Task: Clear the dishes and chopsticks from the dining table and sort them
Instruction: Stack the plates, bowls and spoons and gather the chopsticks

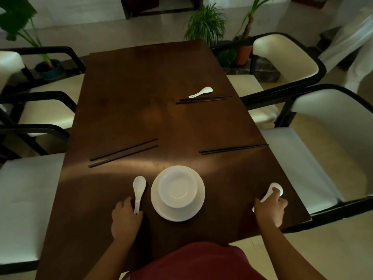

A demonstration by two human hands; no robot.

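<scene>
A white bowl (177,187) sits stacked on white plates (161,207) at the near middle of the dark wooden table (125,110). My left hand (126,218) holds the handle of a white spoon (139,188) just left of the stack. My right hand (269,211) grips a second white spoon (275,188) near the table's right edge. A third white spoon (200,92) lies far right. Three pairs of black chopsticks lie on the table: one pair at the left (123,152), one at the right (232,148), one below the far spoon (203,99).
Cream-cushioned chairs with black frames stand along both sides, such as the left chair (26,201) and the right chair (314,164). Potted plants (205,25) stand on the floor beyond the table's far end.
</scene>
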